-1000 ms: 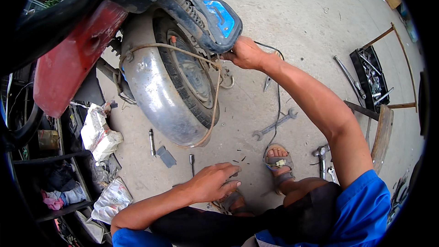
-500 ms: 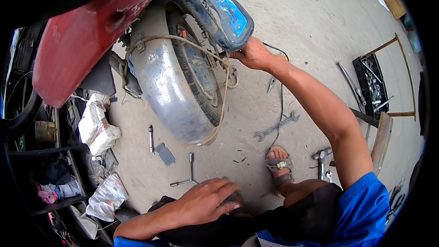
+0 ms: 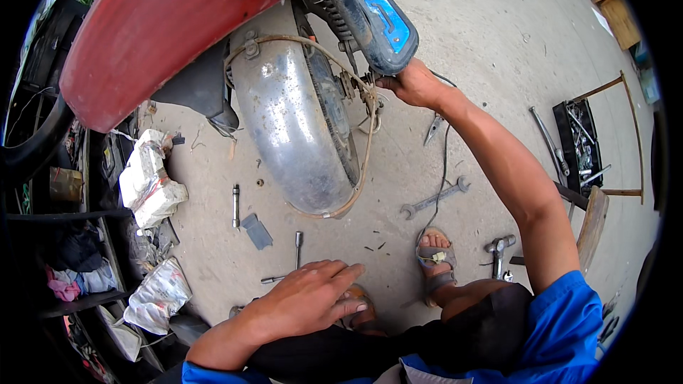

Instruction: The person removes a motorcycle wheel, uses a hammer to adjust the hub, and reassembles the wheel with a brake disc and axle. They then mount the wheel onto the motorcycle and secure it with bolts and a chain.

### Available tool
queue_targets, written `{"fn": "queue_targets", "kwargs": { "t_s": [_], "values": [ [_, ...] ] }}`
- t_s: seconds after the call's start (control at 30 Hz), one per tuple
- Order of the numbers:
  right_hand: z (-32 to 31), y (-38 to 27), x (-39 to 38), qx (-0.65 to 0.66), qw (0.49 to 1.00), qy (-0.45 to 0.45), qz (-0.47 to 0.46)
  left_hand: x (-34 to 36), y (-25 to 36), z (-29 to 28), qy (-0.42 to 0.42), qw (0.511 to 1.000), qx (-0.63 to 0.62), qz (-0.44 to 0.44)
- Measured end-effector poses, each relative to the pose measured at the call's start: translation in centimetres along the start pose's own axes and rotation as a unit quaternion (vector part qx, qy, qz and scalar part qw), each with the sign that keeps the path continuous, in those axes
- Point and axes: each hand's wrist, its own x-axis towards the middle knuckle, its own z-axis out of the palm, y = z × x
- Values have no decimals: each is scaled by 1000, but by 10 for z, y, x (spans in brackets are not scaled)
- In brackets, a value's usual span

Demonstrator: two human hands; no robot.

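My right hand (image 3: 416, 87) reaches under the blue-topped black footrest (image 3: 388, 25), at the axle end of a motorcycle wheel. Its fingers are closed on something there that I cannot make out, partly hidden by the footrest. A worn silver mudguard (image 3: 284, 114) covers the wheel, and the tyre (image 3: 348, 160) shows along its right side. A brown cord or hose (image 3: 363, 171) loops around the mudguard and passes close to my fingers. My left hand (image 3: 309, 299) lies over my knee, empty, fingers stretched out. Above the wheel hangs a scuffed red body panel (image 3: 178, 28).
On the floor lie an open-ended wrench (image 3: 435, 198), a T-shaped wrench (image 3: 298, 249), a socket (image 3: 235, 206), pliers (image 3: 433, 130) and a hammer (image 3: 499, 249). A black toolbox (image 3: 578, 142) stands right; a cluttered shelf (image 3: 71, 306) lines the left.
In the picture, the wheel and mudguard have shifted rightward, and the red panel shows larger and higher. My right hand stays at the axle; my left hand has barely moved.
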Motion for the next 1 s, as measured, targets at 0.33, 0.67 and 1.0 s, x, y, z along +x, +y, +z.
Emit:
{"fn": "queue_targets", "kwargs": {
  "t_s": [0.33,0.67,1.0],
  "values": [
    [3,4,3,-2,999,18,-43,-4,-1,-5,-7,999,-16,-30],
    [5,12,1,-27,995,27,-93,3,-4,-2,12,1000,5,-26],
    [8,10,4,-23,995,46,-89,10,2,-5,-2,999,2,-50]
  ]
}}
